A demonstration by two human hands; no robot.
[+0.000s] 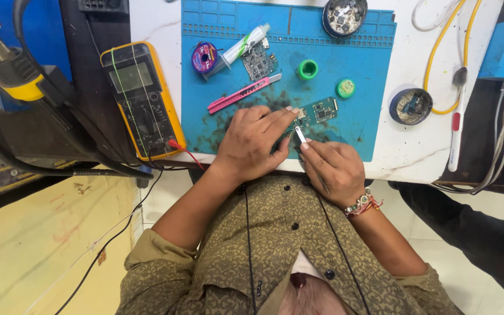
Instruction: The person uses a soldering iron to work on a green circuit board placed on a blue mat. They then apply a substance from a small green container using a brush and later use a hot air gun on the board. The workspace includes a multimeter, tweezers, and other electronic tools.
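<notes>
Probing or picking at a small green circuit board, by the look of it, near the front edge of the blue work mat. Left hand curled, fingertips pinning the board's near-left corner flat against the mat. Right hand pinched around slim metal tweezers, tip just short of the board's near edge. Next move likely calling for a steady, fine placement of the tip on one part, board kept from sliding. Farther back on the mat: pink utility knife, second board, green ring. Left of the mat, a yellow multimeter.
</notes>
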